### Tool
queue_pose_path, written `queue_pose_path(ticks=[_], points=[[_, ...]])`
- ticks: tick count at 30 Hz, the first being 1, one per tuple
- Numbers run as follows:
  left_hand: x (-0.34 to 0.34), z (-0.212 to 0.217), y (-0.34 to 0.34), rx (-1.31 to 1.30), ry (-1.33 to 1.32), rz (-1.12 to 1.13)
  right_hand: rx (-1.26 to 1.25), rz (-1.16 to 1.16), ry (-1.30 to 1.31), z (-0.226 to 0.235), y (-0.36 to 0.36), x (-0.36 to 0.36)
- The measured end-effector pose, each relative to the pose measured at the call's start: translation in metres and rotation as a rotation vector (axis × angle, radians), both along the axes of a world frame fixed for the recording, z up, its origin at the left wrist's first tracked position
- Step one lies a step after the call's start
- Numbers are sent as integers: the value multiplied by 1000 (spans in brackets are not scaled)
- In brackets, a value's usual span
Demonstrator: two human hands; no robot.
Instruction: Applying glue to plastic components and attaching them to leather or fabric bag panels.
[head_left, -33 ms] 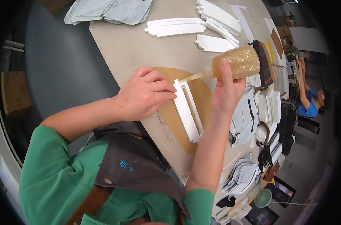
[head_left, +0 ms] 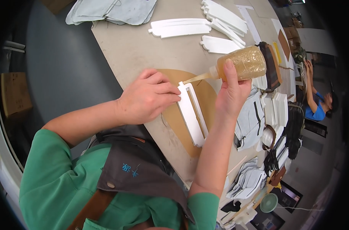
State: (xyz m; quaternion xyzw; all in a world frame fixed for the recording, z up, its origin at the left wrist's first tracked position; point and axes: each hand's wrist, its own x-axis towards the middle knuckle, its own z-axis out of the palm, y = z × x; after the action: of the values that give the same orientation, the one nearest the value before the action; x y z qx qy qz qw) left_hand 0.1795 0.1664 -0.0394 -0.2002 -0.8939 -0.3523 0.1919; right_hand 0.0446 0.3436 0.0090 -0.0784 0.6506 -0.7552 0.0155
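Note:
My right hand (head_left: 232, 90) is closed round a squeeze bottle (head_left: 245, 63) of amber, glue-like liquid, tilted nearly on its side. Its narrow nozzle points left, with the tip at the upper end of a flat white slotted piece (head_left: 190, 117). That piece lies on a brown rounded board (head_left: 174, 124), and a long opening runs along its right side. My left hand (head_left: 147, 96) has its fingers bent and together, gripping the white piece's left edge near the top. The thumb of this hand is hidden.
Several similar white pieces (head_left: 180, 27) lie farther back on the table (head_left: 122, 50). Grey fabric pieces (head_left: 113, 11) are stacked at the far left corner. On the right are more fabric (head_left: 251, 120), white stacks (head_left: 275, 109) and dark straps (head_left: 294, 128). Another person (head_left: 316, 101) works beyond.

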Motion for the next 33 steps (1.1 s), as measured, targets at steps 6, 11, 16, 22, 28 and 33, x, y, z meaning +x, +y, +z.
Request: queue_pose_path(ticks=[6,11,16,22,28,33], points=[[0,-1,1,22,-33,40,16,30,-14,-6,-5,-4],[0,0,1,10,-36,46,107,74,-48,-2,3,-6],[-1,0,1,8,-34,49,24,47,-10,-8,-2,-8],[-2,-1,2,21,-29,56,56,50,-38,-5,3,-6],[-2,2,3,20,-33,63,98,114,-119,-2,21,-3],[-3,2,3,29,-32,59,48,71,-74,-5,16,-4]])
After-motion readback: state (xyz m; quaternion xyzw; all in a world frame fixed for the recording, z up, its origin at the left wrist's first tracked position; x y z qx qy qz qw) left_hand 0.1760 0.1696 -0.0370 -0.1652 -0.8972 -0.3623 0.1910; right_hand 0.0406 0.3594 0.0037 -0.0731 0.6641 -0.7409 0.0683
